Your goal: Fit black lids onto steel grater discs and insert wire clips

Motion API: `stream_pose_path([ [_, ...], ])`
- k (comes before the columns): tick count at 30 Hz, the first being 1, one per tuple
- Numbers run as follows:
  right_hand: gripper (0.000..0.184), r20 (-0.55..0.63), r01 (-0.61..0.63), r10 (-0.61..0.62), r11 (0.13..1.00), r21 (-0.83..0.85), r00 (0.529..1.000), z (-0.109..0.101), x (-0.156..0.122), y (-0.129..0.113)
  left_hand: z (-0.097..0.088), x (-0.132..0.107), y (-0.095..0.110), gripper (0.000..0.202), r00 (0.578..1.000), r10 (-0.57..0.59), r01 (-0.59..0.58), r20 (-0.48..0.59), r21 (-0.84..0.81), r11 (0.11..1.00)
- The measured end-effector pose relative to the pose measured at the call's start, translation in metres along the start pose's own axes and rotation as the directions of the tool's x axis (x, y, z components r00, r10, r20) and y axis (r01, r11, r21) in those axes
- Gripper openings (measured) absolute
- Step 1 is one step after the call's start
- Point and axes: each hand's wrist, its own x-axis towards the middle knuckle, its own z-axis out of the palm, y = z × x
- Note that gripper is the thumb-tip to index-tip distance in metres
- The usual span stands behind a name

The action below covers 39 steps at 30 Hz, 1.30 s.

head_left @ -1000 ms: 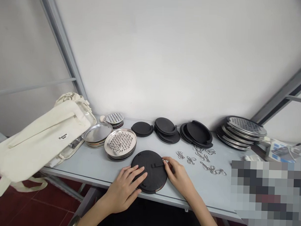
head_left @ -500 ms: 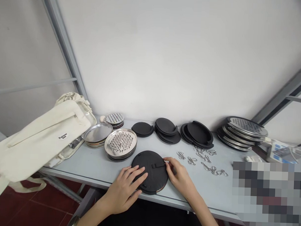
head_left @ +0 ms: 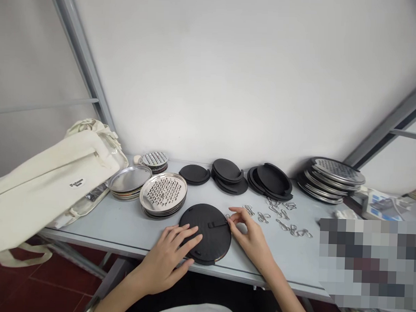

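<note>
A round black disc (head_left: 207, 233) with a short strap on top lies near the front edge of the grey table (head_left: 123, 223). My left hand (head_left: 168, 257) rests flat on the disc's left side, fingers spread. My right hand (head_left: 249, 237) sits at the disc's right edge, thumb and forefinger pinched together by the strap's end around a small metal clip (head_left: 228, 217) that I can barely make out. Loose wire clips (head_left: 281, 217) lie scattered just right of that hand.
Stacks of steel grater plates (head_left: 163, 195) and plain steel plates (head_left: 129, 181) stand left of centre, black discs (head_left: 270, 181) at the back, more steel plates (head_left: 330, 178) at the right. A cream cloth bag (head_left: 46, 182) overhangs the table's left end.
My right hand's fingers have lifted a little and pinched at the disc's right edge. The view has shifted slightly; my left hand stays on the disc.
</note>
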Motion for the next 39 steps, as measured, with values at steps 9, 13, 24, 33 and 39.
stream_pose_path([
  [9, 0.018, -0.107, 0.019, -0.022, 0.999, -0.03, 0.994, -0.0032, -0.0004, 0.0019, -0.0002, -0.0002, 0.0003, 0.055, 1.0, -0.004, 0.004, 0.006, -0.003, 1.0],
  [13, 0.018, -0.104, 0.021, -0.02, 1.0, 0.002, 0.994, -0.0027, -0.0012, 0.001, 0.0011, -0.0006, 0.0002, 0.054, 1.0, -0.004, 0.004, 0.009, 0.001, 1.0],
  [24, 0.021, -0.007, 0.009, -0.01, 0.999, -0.039, 1.0, -0.0021, 0.001, -0.0015, 0.0005, 0.0002, 0.0001, 0.054, 1.0, 0.005, -0.005, -0.021, 0.014, 1.0],
  [33, 0.023, 0.061, 0.106, -0.101, 0.991, -0.083, 0.993, -0.0028, 0.0009, -0.0062, 0.0016, -0.0002, 0.0001, 0.055, 1.0, 0.004, -0.004, -0.018, 0.013, 1.0],
  [39, 0.02, 0.046, 0.103, -0.1, 0.991, -0.09, 0.994, -0.0027, 0.0009, -0.0053, 0.001, 0.0003, 0.0008, 0.055, 0.999, 0.004, -0.004, -0.042, 0.013, 1.0],
])
